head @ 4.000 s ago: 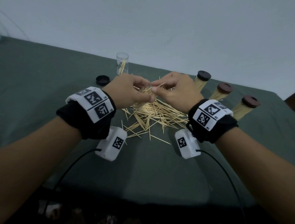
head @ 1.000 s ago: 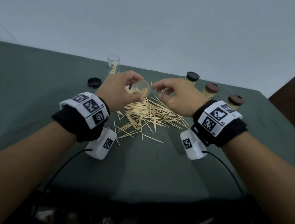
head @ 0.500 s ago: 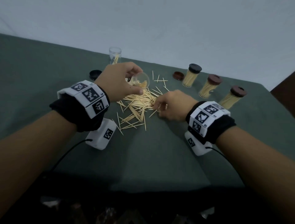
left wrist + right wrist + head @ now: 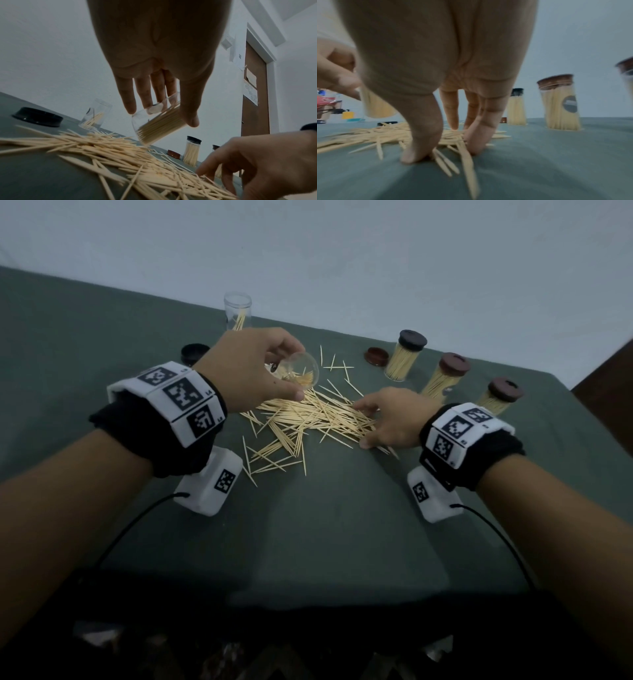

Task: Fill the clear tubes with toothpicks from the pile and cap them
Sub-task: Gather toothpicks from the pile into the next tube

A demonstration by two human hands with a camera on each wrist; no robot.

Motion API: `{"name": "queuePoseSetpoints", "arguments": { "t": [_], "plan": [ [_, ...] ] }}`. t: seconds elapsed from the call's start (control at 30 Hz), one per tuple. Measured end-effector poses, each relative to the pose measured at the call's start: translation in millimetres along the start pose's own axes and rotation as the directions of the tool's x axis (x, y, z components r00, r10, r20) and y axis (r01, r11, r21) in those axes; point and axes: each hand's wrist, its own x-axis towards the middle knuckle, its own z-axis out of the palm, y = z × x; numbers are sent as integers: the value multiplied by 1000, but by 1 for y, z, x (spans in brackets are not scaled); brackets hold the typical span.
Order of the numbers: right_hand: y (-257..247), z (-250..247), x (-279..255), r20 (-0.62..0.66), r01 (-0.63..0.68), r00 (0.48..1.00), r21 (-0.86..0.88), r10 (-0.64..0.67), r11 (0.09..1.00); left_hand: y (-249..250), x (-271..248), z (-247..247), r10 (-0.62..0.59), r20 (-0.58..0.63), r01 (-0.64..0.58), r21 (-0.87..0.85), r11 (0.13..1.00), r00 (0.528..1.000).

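My left hand [image 4: 291, 371] [image 4: 161, 116] grips a clear tube [image 4: 305, 373] [image 4: 157, 125], tilted with its mouth toward the right, above the back of the toothpick pile [image 4: 308, 419] [image 4: 120, 152]. The tube holds a partial bundle of toothpicks. My right hand [image 4: 363, 424] [image 4: 447, 151] is down on the pile's right edge. Its thumb and straight fingers press on the cloth with a few toothpicks [image 4: 453, 159] lying between them. Whether it holds any, I cannot tell.
An open tube [image 4: 237, 314] with a few toothpicks stands at the back, a black cap [image 4: 194, 353] left of it. A brown cap [image 4: 376, 356] and three capped full tubes [image 4: 406, 357] [image 4: 445, 378] [image 4: 498, 400] line the right. The green cloth [image 4: 342, 525] covers the table.
My right hand left the tube's mouth and dropped to the right side of the pile. The left hand keeps the tilted tube in much the same place.
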Motion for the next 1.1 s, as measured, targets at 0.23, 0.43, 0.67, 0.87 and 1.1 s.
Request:
{"name": "queuePoseSetpoints", "arguments": {
  "t": [0.23, 0.43, 0.67, 0.87, 1.1],
  "plan": [
    [-28, -1, 22, -103, 164, 981, 4, -163, 986, -3, 1, -2, -19, -11, 19, 8, 1000, 1000],
    [-39, -2, 15, -225, 251, 943, -7, -246, 968, -8, 2, -13, -38, -29, 39, 46, 998, 999],
    [-93, 6, -18, 23, 543, 838, 71, -546, 837, -18, -2, -33, -84, -112, 88, 29, 996, 990],
    [-105, 13, -10, 18, 586, 810, -23, -586, 810, -18, -2, -40, -102, -148, 103, -3, 995, 984],
    [-75, 4, 10, -73, 406, 908, -95, -413, 909, -12, -3, -36, -81, -139, 82, 6, 997, 987]
  ]
}}
